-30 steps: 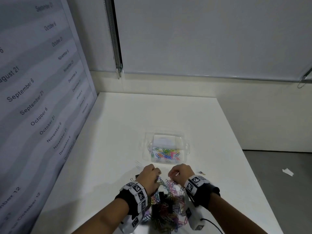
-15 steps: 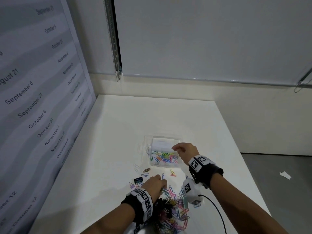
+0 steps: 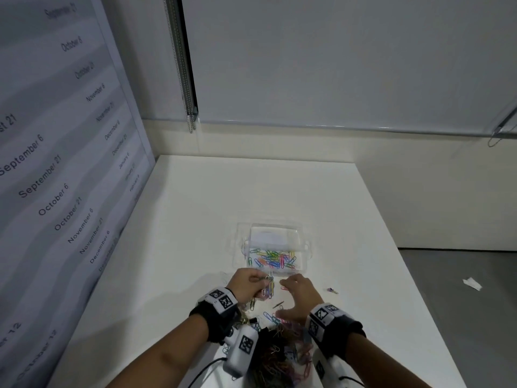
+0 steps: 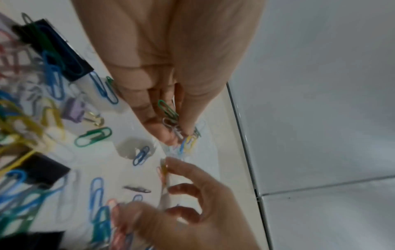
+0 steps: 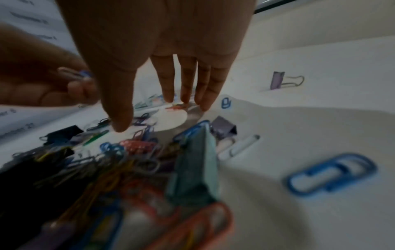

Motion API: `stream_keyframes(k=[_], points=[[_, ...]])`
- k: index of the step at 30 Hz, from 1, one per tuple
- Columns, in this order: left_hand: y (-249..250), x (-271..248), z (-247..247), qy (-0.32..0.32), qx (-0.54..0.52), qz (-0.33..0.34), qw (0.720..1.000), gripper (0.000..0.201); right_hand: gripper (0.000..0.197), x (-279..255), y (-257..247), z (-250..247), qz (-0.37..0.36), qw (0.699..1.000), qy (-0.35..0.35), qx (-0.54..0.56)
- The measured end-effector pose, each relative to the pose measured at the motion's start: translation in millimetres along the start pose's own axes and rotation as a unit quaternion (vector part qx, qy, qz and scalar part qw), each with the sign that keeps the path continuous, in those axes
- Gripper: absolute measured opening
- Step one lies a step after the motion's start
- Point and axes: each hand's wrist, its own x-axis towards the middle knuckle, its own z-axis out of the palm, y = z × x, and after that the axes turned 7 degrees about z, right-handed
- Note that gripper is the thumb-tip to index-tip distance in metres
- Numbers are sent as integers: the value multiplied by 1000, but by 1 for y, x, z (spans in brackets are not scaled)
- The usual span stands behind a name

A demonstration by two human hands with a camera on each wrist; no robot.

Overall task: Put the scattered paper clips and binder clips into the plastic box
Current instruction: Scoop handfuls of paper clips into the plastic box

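Observation:
The clear plastic box (image 3: 304,249) sits mid-table with several coloured paper clips inside. My left hand (image 3: 261,281) hovers just in front of it and pinches a small bunch of paper clips (image 4: 173,121) that dangles from the fingertips. Beside it my right hand (image 3: 282,298) is open and holds nothing, its fingers (image 5: 183,84) straight above the table. A tangled pile of paper clips and binder clips (image 3: 279,351) lies under my wrists, with black binder clips (image 4: 57,50) and a teal binder clip (image 5: 194,165) in it.
A purple binder clip (image 3: 332,290) lies alone to the right of my right hand, and a blue paper clip (image 5: 331,172) lies apart from the pile. The white table (image 3: 251,191) meets a printed panel on the left and a wall behind.
My right hand has drawn back from over the box to the pile, open. My left hand has risen off the pile towards the box with a bunch of paper clips.

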Motion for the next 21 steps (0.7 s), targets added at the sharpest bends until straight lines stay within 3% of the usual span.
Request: stream_keyframes(k=[2, 8, 12, 15, 18, 21], points=[[4, 2, 0, -7, -46, -15, 999, 19, 102, 4, -1, 4, -19, 999, -29, -18], [21, 16, -4, 31, -189, -31, 981, 20, 31, 2, 0, 9, -35, 999, -33, 23], [28, 25, -7, 61, -242, -58, 966, 17, 9, -4, -3, 3, -28, 998, -31, 49], [30, 28, -9, 82, -270, -70, 957, 15, 32, -4, -4, -1, -13, 997, -15, 71], [29, 29, -11, 76, -269, -67, 958, 12, 25, -4, -7, -10, 0, 995, 25, 94], [23, 28, -16, 76, -216, -61, 972, 28, 19, 0, -11, -29, 4, 987, 66, 146]])
